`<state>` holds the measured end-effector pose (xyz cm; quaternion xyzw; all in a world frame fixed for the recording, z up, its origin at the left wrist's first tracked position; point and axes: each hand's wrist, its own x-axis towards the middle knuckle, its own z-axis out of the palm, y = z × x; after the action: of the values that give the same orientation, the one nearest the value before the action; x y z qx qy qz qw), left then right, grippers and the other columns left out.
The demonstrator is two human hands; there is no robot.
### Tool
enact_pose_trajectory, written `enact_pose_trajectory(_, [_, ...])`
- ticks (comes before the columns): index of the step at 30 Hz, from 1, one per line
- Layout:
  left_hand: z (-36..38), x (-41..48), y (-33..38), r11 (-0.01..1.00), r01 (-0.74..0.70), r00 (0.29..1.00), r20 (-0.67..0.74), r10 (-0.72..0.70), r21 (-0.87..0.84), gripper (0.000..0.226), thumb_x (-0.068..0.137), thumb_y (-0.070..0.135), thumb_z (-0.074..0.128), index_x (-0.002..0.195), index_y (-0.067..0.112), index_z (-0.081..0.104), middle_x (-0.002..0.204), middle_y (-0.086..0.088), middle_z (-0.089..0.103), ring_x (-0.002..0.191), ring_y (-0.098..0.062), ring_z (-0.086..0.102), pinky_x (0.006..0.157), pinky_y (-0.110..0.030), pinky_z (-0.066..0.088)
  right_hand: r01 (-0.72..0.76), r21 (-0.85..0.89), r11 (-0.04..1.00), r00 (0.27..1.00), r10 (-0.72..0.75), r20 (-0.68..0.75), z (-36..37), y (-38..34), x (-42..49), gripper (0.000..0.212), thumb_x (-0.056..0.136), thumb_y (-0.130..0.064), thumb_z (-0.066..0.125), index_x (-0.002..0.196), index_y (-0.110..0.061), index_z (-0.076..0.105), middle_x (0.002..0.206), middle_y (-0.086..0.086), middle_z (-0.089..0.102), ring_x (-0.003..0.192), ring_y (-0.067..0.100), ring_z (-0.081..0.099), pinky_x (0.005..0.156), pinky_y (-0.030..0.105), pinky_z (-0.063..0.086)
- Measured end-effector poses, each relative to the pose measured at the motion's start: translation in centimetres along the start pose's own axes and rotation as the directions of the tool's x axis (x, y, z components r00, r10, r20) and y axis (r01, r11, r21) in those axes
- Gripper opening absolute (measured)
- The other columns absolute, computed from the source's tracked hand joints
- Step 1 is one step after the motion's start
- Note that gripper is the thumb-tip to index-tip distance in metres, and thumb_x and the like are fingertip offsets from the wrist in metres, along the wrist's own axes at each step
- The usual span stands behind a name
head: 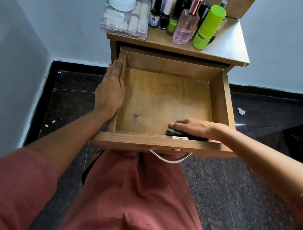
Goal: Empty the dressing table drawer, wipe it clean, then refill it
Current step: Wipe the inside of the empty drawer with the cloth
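Head view looks down into the open brown wooden drawer [225, 102] of the dressing table. Its floor is almost bare. The one thing still inside is a small dark flat object [173, 132] in the front right corner, just beside the front wall. Its long axis seems to run left to right along that wall. I cannot tell if it is a wiping cloth or a last item.

The right hand [196, 127] lies directly on top of this object. The fingers are straight, point to the left and press down on it – they are not curled around it. A small white piece [179, 138] sits against the front wall, just under the fingertips.

The left hand [111, 89] rests on the left wall of the drawer with relaxed, stretched fingers, well apart from the object. So the right hand is clearly the nearer one – the next move, a sweep or a lift, probably starts from this corner.

The tall green spray bottle [209, 27] and the other cosmetics stand on the table top [230, 46].
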<state>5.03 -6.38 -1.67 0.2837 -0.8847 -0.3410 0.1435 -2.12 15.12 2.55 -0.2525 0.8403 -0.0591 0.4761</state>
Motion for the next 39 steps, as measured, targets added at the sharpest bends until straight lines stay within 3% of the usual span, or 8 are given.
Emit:
enact_pose_trajectory(4, [0.0, 0.0, 0.0, 1.000, 0.007, 1.000, 0.004, -0.007, -0.001, 0.043, 0.099, 0.014, 0.028, 0.142, 0.016, 0.032, 0.150, -0.004, 0.033, 0.123, -0.028, 0.050, 0.096, -0.044, 0.045, -0.143, -0.072, 0.987, 0.990, 0.142, -0.012, -1.3, 3.3, -0.6, 0.049, 0.095, -0.050, 0.031, 0.126, -0.017, 0.053, 0.130, 0.007, 0.055, 0.110, 0.022, 0.053, 0.093, 0.032, 0.037])
enact_pose_trajectory(9, [0.0, 0.0, 0.1, 1.000, 0.027, 1.000, 0.008, -0.027, 0.000, 0.044, 0.099, 0.014, 0.028, 0.143, 0.018, 0.031, 0.150, -0.003, 0.033, 0.122, -0.029, 0.051, 0.093, -0.044, 0.046, -0.150, -0.134, 0.980, 0.989, 0.150, -0.016, -1.1, 3.3, 0.1, 0.052, 0.096, -0.050, 0.030, 0.127, -0.014, 0.049, 0.131, 0.011, 0.053, 0.101, 0.019, 0.048, 0.090, 0.031, 0.035])
enact_pose_trajectory(13, [-0.1, 0.0, 0.2, 1.000, 0.020, 1.000, 0.002, -0.020, -0.001, 0.043, 0.099, 0.014, 0.029, 0.142, 0.017, 0.032, 0.149, -0.004, 0.035, 0.119, -0.029, 0.053, 0.094, -0.043, 0.046, -0.142, -0.159, 0.977, 0.989, 0.145, 0.007, -0.9, 2.0, 0.1, 0.053, 0.095, -0.052, 0.031, 0.135, -0.019, 0.042, 0.142, 0.005, 0.044, 0.122, 0.023, 0.045, 0.099, 0.033, 0.031])
enact_pose_trajectory(17, [-0.1, 0.0, 0.3, 1.000, 0.018, 1.000, -0.004, -0.018, 0.006, 0.043, 0.099, 0.014, 0.028, 0.142, 0.016, 0.032, 0.149, -0.003, 0.035, 0.118, -0.029, 0.053, 0.093, -0.042, 0.045, -0.036, -0.209, 0.977, 0.999, 0.042, 0.022, 0.1, -2.1, 0.8, 0.052, 0.095, -0.052, 0.030, 0.135, -0.021, 0.043, 0.145, 0.003, 0.042, 0.130, 0.023, 0.040, 0.105, 0.036, 0.029])
enact_pose_trajectory(25, [-0.2, 0.0, 0.3, 0.999, 0.023, 1.000, -0.004, -0.023, 0.031, 0.044, 0.097, 0.011, 0.028, 0.141, 0.016, 0.032, 0.145, -0.008, 0.041, 0.115, -0.033, 0.054, 0.089, -0.044, 0.046, 0.207, -0.153, 0.966, 0.976, -0.195, 0.092, 3.3, -11.6, 4.8, 0.041, 0.096, -0.037, 0.032, 0.122, -0.014, 0.053, 0.130, 0.006, 0.054, 0.113, 0.023, 0.052, 0.084, 0.031, 0.036])
enact_pose_trajectory(33, [-0.1, -0.2, 0.3, 0.999, 0.026, 1.000, 0.007, -0.026, 0.034, 0.044, 0.099, 0.012, 0.029, 0.142, 0.017, 0.031, 0.147, -0.005, 0.038, 0.113, -0.031, 0.056, 0.089, -0.044, 0.047, 0.242, -0.039, 0.970, 0.968, -0.238, 0.083, 2.6, -7.9, 3.4, 0.042, 0.097, -0.042, 0.033, 0.124, -0.016, 0.052, 0.130, 0.002, 0.051, 0.118, 0.018, 0.047, 0.092, 0.028, 0.032])
enact_pose_trajectory(36, [-0.2, -0.1, 0.3, 0.999, 0.024, 1.000, 0.011, -0.025, 0.034, 0.044, 0.099, 0.012, 0.029, 0.143, 0.017, 0.031, 0.148, -0.005, 0.036, 0.114, -0.030, 0.055, 0.089, -0.044, 0.047, 0.209, -0.033, 0.977, 0.977, -0.207, 0.054, 2.0, -5.7, 2.5, 0.039, 0.097, -0.042, 0.034, 0.121, -0.018, 0.053, 0.114, -0.004, 0.053, 0.103, 0.010, 0.046, 0.086, 0.024, 0.029])
enact_pose_trajectory(39, [-0.2, -0.1, 0.3, 0.999, 0.021, 1.000, 0.012, -0.021, 0.032, 0.044, 0.099, 0.012, 0.029, 0.143, 0.016, 0.030, 0.148, -0.005, 0.035, 0.115, -0.031, 0.055, 0.090, -0.044, 0.047, 0.154, -0.033, 0.988, 0.988, -0.153, 0.030, 1.3, -2.8, 1.7, 0.037, 0.097, -0.043, 0.035, 0.115, -0.018, 0.055, 0.108, -0.005, 0.053, 0.101, 0.014, 0.050, 0.087, 0.027, 0.034])
